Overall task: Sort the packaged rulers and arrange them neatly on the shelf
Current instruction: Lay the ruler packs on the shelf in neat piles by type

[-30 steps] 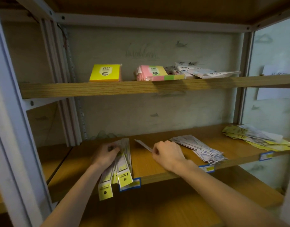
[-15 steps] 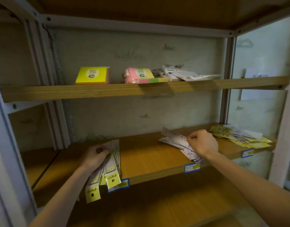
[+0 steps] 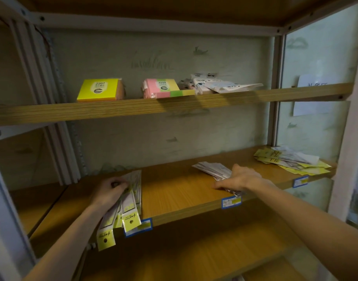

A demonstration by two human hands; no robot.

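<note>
Two bare hands work a wooden shelf (image 3: 174,191) where packaged rulers lie in three separate piles. At the front left corner, the left hand (image 3: 109,191) curls its fingers over a fanned bundle of yellow-tagged rulers (image 3: 129,207), whose tagged ends hang over the shelf's front edge beside a blue-framed price label (image 3: 138,227). Near the middle of the front edge, the right hand (image 3: 239,179) lies flat, fingers together, pressing on a stack of white-packaged rulers (image 3: 211,168) that reaches out behind it toward the back wall. A third loose heap of yellow and white packets (image 3: 291,160) sits at the right end, well apart. On the upper shelf (image 3: 133,108), a yellow box (image 3: 98,90) stands left of a pink pack (image 3: 164,89) and white packets (image 3: 220,84).
</note>
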